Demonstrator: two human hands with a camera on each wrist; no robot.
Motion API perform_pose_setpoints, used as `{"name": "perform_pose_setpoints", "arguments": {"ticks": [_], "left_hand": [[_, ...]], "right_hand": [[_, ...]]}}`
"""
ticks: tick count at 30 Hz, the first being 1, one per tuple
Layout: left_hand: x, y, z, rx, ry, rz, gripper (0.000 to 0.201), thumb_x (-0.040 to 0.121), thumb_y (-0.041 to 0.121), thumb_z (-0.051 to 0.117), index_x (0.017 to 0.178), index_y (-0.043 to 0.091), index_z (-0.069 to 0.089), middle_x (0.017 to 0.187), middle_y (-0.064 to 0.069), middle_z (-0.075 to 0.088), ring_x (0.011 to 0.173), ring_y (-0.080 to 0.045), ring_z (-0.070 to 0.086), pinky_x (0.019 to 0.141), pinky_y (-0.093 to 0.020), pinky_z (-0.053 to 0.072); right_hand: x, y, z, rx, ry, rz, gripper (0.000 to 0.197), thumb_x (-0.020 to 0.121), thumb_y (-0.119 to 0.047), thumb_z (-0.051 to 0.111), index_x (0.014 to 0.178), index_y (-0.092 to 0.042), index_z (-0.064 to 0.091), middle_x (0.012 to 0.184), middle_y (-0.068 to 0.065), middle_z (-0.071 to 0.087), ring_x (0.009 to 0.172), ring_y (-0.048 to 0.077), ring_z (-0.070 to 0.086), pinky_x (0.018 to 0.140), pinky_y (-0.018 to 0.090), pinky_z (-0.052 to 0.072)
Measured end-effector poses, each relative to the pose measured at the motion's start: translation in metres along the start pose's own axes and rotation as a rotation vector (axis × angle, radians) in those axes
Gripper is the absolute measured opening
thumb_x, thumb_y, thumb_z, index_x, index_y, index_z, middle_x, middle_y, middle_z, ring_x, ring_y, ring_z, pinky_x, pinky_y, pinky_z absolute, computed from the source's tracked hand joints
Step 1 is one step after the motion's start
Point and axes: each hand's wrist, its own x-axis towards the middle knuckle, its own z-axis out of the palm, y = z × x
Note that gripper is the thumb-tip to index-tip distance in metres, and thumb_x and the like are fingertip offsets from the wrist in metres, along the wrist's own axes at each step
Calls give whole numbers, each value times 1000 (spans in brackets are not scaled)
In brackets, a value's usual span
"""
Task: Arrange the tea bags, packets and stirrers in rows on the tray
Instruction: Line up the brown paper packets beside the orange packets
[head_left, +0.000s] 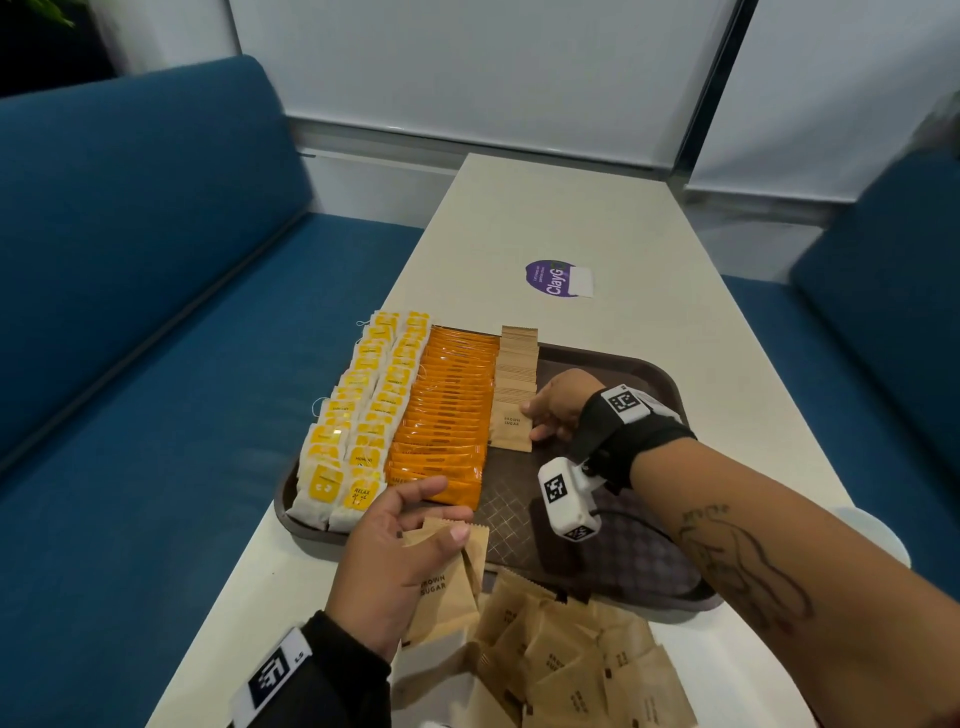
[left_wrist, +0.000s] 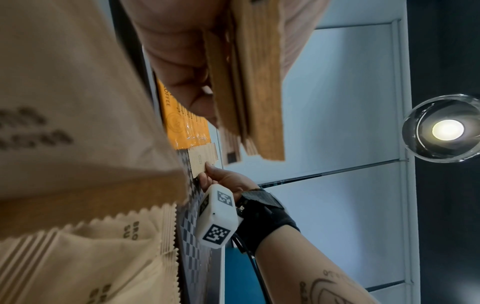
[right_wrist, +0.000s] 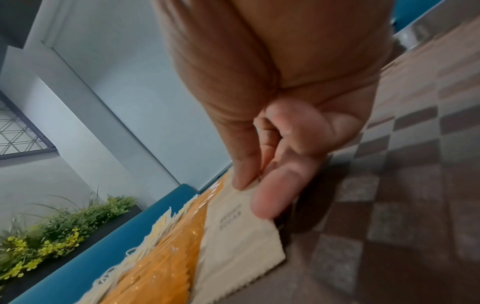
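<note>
A brown tray (head_left: 597, 551) holds two columns of yellow tea bags (head_left: 358, 415), a row of orange coffee packets (head_left: 447, 410) and a shorter row of brown sugar packets (head_left: 514, 379). My right hand (head_left: 535, 421) pinches the right edge of the front brown sugar packet (head_left: 509, 423) of that row, thumb in front (right_wrist: 272, 195). My left hand (head_left: 452, 512) hovers over the tray's near edge and grips several brown sugar packets (head_left: 452, 582). A loose pile of brown sugar packets (head_left: 571, 665) lies on the table in front of the tray. No stirrers are in view.
The right half of the tray is bare. The white table (head_left: 571, 223) carries a purple sticker (head_left: 553, 278) beyond the tray. Blue benches run along the left (head_left: 130, 312) and right (head_left: 883, 286). A white round object (head_left: 878, 530) sits at the table's right edge.
</note>
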Motion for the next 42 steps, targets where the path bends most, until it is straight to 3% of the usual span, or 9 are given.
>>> {"name": "perform_pose_setpoints", "arguments": {"ticks": [3, 7, 10, 13, 16, 22, 30, 36, 42], "left_hand": [[1, 0, 1, 11, 2, 0, 39, 73, -3, 70, 105, 17, 60, 89, -5, 74, 83, -15, 70, 71, -28, 53], [0, 1, 2, 21, 2, 4, 40, 73, -2, 71, 105, 18, 61, 91, -4, 74, 88, -19, 69, 77, -34, 53], [-2, 4, 2, 14, 2, 16, 40, 73, -3, 70, 105, 18, 60, 90, -4, 74, 86, -17, 69, 74, -31, 53], [-5, 10, 4, -7, -3, 34, 41, 73, -4, 70, 105, 19, 60, 90, -3, 74, 84, -15, 69, 72, -30, 54], [-9, 16, 9, -20, -20, 61, 41, 75, -3, 69, 106, 22, 59, 94, -1, 72, 84, -12, 69, 69, -25, 52], [-18, 23, 21, -68, -17, 118, 40, 79, -8, 63, 103, 25, 58, 102, -6, 65, 94, -19, 63, 73, -30, 52], [-28, 25, 29, -100, 5, 86, 35, 84, 9, 64, 105, 34, 53, 112, -6, 59, 106, -27, 60, 93, -51, 49], [-37, 15, 27, -23, -99, 46, 30, 80, 8, 66, 108, 17, 58, 106, -9, 69, 99, -24, 66, 79, -36, 54], [-37, 19, 20, -14, -163, 49, 22, 86, 0, 56, 100, 15, 65, 92, -3, 75, 85, -18, 69, 62, -26, 55]], "right_hand": [[4, -3, 1, -41, 14, 26, 15, 96, -24, 54, 90, -11, 51, 76, 2, 65, 51, 6, 59, 38, 18, 40], [4, 1, -1, -87, 4, 13, 21, 98, -31, 48, 89, -12, 51, 75, -2, 61, 66, 6, 54, 57, 19, 37], [-12, 9, -5, 62, 95, -131, 19, 97, -27, 52, 99, -8, 55, 71, 1, 55, 60, 9, 54, 51, 19, 38], [-40, 22, -4, 125, 143, -324, 15, 93, -26, 58, 86, -13, 55, 70, 2, 58, 58, 10, 58, 47, 20, 39], [-78, 38, 5, 119, 13, -416, 18, 87, -30, 66, 89, -13, 59, 73, 1, 62, 57, 9, 62, 47, 18, 39], [-140, 68, 36, 57, -247, -474, 19, 79, -26, 73, 90, -15, 63, 77, -1, 67, 66, 9, 62, 72, 32, 42], [-163, 85, 66, 273, -191, -553, 14, 81, -8, 71, 87, -11, 59, 66, 2, 66, 48, 9, 56, 45, 22, 31], [-159, 96, 61, 396, -115, -582, 21, 82, -9, 69, 99, 0, 60, 83, 20, 65, 58, 18, 58, 52, 29, 38], [-157, 104, 57, 531, -169, -565, 24, 86, -31, 57, 87, -8, 57, 69, 7, 63, 51, 11, 58, 37, 17, 32]]}}
